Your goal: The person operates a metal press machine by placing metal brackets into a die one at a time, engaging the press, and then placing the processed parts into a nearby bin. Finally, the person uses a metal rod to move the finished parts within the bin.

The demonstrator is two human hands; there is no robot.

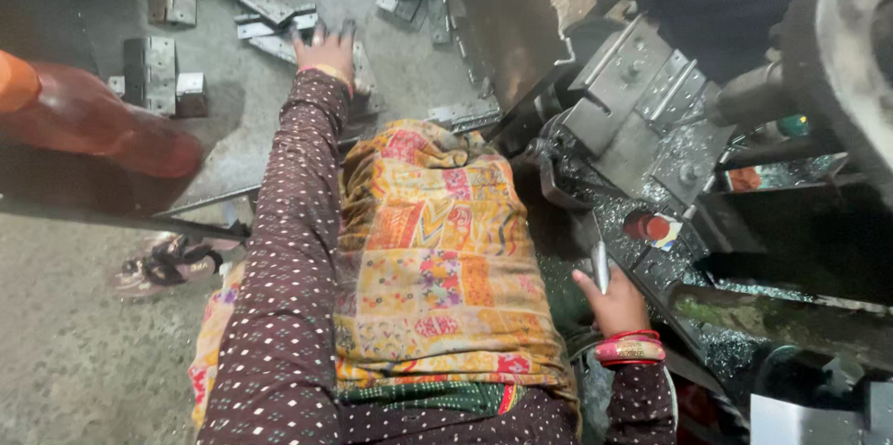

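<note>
Several grey metal hinges [160, 64] lie scattered on the concrete floor [74, 352] at far left, beside an orange-red sleeve [88, 119] (another person's); the left hand [326, 47] reaches out, fingers spread flat on a hinge plate [279, 31] among the pile; a patterned cloth [437, 250] covers the lap; the right hand [614, 301] pinches a small metal piece [601, 266] beside the machine [651, 110]; its right edge is cut off.
</note>
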